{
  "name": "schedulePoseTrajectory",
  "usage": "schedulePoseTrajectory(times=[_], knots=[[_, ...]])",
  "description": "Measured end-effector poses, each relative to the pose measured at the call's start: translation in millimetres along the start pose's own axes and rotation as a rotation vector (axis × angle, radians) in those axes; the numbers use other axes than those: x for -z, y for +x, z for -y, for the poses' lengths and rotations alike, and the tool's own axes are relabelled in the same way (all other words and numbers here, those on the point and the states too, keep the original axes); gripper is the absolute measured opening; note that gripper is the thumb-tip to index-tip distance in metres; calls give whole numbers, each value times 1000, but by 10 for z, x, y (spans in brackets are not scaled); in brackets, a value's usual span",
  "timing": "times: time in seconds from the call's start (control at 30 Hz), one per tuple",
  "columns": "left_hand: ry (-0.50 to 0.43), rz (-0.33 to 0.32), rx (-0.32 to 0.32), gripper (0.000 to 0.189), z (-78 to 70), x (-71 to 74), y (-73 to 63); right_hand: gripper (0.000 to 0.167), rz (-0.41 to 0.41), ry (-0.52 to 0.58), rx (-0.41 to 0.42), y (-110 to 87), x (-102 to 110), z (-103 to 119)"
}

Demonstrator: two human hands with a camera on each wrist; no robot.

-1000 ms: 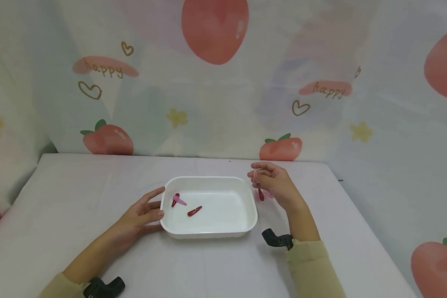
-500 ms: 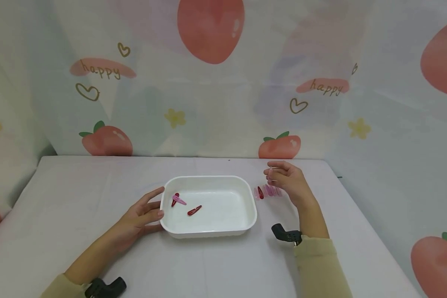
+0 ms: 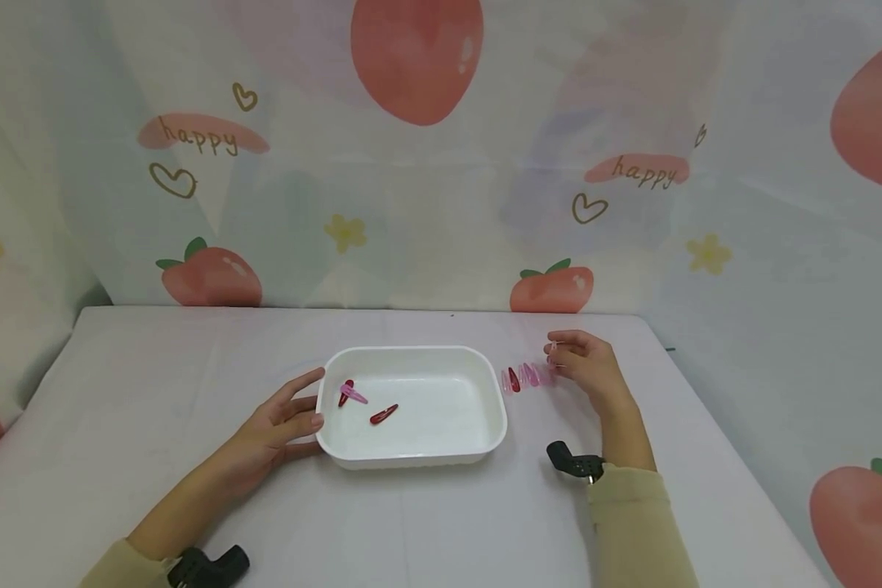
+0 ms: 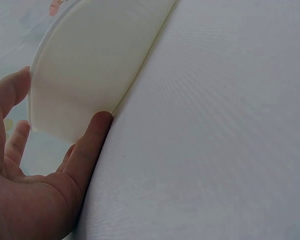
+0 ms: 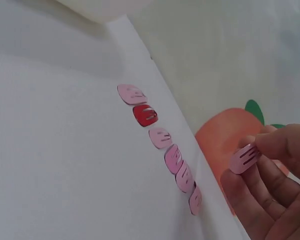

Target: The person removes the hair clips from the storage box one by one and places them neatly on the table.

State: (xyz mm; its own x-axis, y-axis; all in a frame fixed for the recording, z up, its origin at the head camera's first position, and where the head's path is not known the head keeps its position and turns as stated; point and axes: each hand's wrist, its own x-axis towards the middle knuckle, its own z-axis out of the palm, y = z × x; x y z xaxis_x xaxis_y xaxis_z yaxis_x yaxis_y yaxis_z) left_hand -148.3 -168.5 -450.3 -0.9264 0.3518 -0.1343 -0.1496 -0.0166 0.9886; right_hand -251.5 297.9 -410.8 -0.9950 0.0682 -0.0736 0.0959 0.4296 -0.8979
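A light pink snap hair clip (image 5: 243, 159) is pinched between the thumb and fingers of my right hand (image 3: 588, 366), above the table's right side. Beneath and left of that hand runs a row of several hair clips (image 5: 184, 176), pink ones with a single red hair clip (image 5: 145, 115) among them. The fingers of my left hand (image 3: 270, 429), fairly straight and spread, touch the left end of a white tray (image 3: 412, 459). Inside the tray a pink clip (image 3: 354, 395) lies across a red one (image 3: 342, 402), with another red clip (image 3: 384, 415) lying apart.
A white cloth (image 3: 404, 531) covers the table. Behind it hangs a curtain (image 3: 426, 204) printed with peaches and the word "happy". The row of clips lies just right of the tray's right end.
My right hand, carrying the pink clip, has moved right from beside the tray to the far end of the row. My left hand stays at the tray.
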Motion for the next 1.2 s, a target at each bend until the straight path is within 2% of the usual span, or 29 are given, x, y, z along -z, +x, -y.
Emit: schedulePoseTrajectory(times=[0.27,0.5,0.8,1.03,1.2], knots=[[-5,-1,-1,68,-13,1,-3,38,-44,-105,-33,0,49,-69],[-3,1,-7,69,-10,-2,-4,35,-47,-189,-102,-30,68,-95],[-25,0,-5,69,-8,-1,0,36,-81,-230,-76,-13,62,-143],[-30,7,-9,69,-7,-5,-1,35,-99,-192,-88,-10,78,-149],[-23,5,-3,69,1,-2,-1,37,-66,-92,-51,-9,72,-69]])
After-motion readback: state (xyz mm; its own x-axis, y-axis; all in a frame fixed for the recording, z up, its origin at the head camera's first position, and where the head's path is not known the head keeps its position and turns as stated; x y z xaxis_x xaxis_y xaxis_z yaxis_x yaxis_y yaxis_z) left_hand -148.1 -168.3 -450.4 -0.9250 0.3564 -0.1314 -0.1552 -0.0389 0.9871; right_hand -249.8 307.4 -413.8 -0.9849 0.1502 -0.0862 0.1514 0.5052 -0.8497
